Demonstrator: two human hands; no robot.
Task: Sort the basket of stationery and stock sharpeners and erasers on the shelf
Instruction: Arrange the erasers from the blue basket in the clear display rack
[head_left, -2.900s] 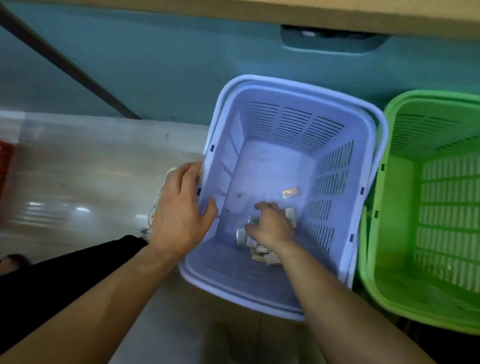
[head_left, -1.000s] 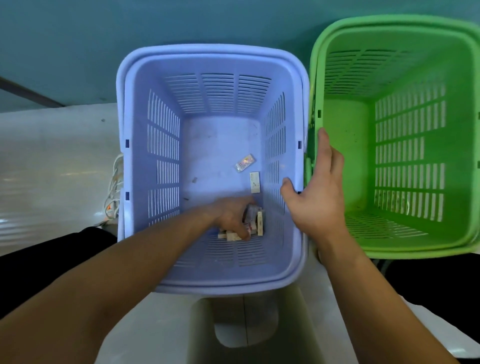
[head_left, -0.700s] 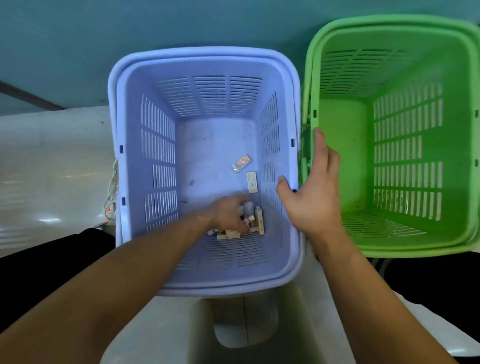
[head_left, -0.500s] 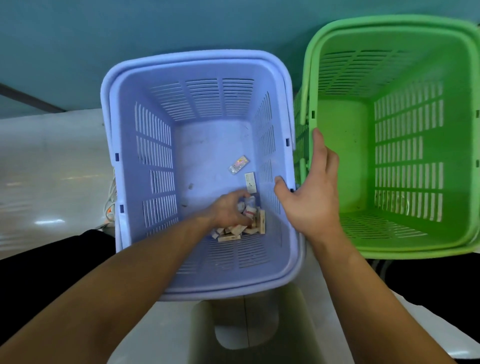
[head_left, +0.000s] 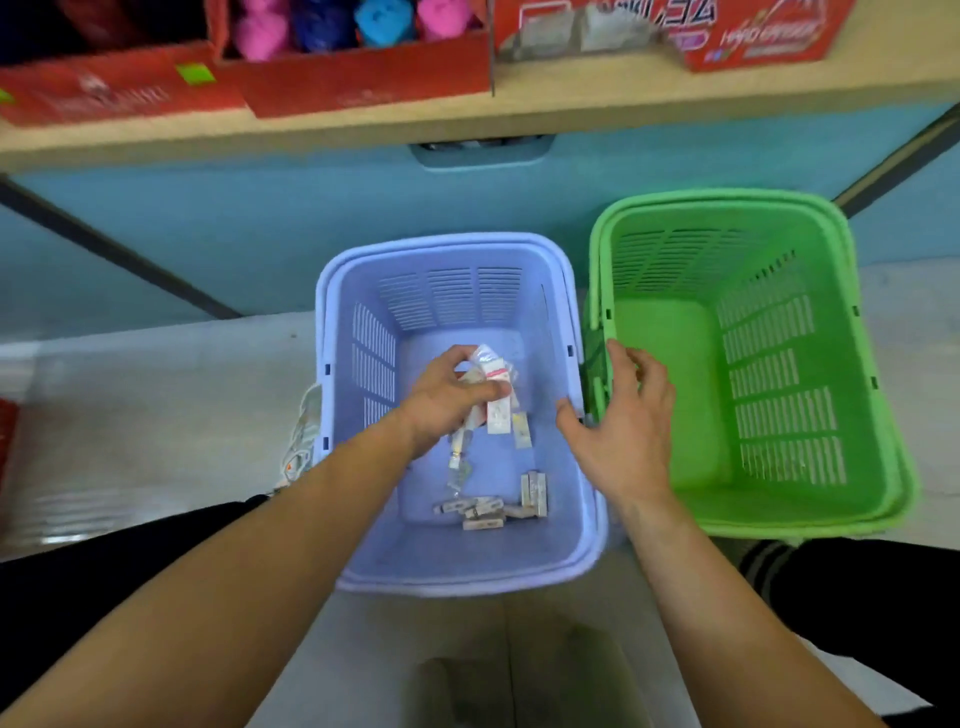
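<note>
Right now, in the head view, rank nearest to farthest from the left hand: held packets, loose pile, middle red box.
1. Packets: gripped in the left hand.
2. Loose pile: purple basket floor, near end.
3. Middle red box: up on the shelf.

A green basket (head_left: 769, 374) stood on the pale, glossy floor (head_left: 156, 415) before a teal panel (head_left: 260, 218) crossed by a dark slanting bar (head_left: 119, 254). Higher up sat red cartons (head_left: 363, 78), one holding pink and blue items (head_left: 260, 34) too blurred to identify. A white cable (head_left: 306, 415) lay on the floor at left.
</note>
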